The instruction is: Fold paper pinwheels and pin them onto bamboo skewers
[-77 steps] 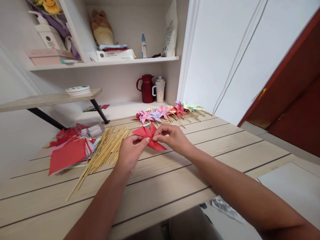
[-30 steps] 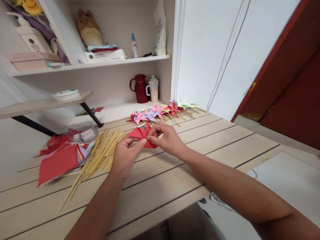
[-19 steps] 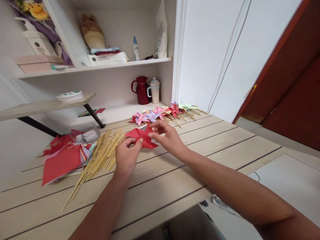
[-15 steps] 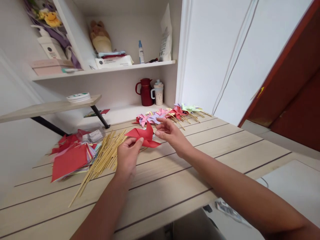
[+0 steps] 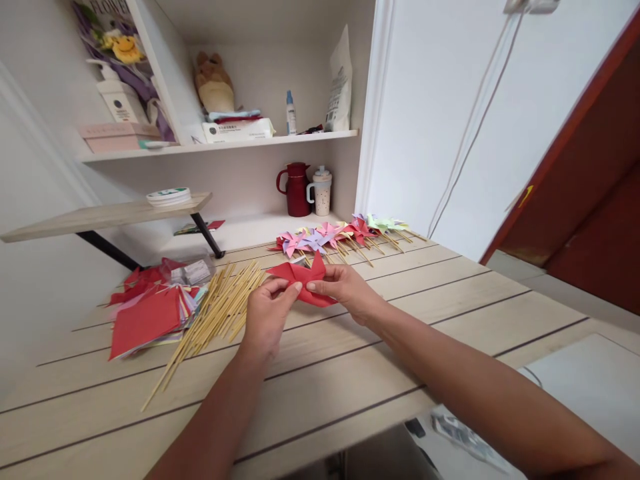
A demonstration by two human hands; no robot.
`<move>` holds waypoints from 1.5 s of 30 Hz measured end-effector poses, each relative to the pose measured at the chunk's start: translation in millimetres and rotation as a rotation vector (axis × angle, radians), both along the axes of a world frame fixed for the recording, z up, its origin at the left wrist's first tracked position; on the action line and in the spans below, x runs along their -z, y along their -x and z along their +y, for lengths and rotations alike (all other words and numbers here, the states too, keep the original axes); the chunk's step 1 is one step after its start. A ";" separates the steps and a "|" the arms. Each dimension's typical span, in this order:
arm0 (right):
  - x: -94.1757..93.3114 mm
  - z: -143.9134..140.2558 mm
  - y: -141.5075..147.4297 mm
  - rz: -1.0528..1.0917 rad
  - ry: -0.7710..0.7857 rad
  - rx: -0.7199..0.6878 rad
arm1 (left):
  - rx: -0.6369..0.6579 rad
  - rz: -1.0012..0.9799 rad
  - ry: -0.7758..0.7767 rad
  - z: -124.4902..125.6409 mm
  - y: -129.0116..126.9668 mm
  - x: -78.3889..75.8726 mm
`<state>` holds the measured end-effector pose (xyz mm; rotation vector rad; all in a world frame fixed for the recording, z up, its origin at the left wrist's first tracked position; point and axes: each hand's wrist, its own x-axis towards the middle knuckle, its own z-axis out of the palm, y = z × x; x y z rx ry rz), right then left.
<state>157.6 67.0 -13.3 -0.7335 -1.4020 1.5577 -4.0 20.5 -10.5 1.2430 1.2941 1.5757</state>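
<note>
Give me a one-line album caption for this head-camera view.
Both hands, left and right, pinch a red pinwheel over a table, sticks beside.

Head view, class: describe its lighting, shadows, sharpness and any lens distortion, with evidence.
Head view: soft, even light, with no glare on the table; only faint shadows under the left hand, right hand and red pinwheel; these look sharp; wide-angle lens tilts the shelf unit and bends the door frame.

Sticks (image 5: 213, 319) between paper stack (image 5: 147, 313) and pinwheel (image 5: 305, 277).
</note>
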 end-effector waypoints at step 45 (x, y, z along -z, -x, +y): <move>-7.5 -6.0 -1.6 -0.197 -0.314 0.224 | -0.033 0.091 0.050 -2.0 7.4 -3.1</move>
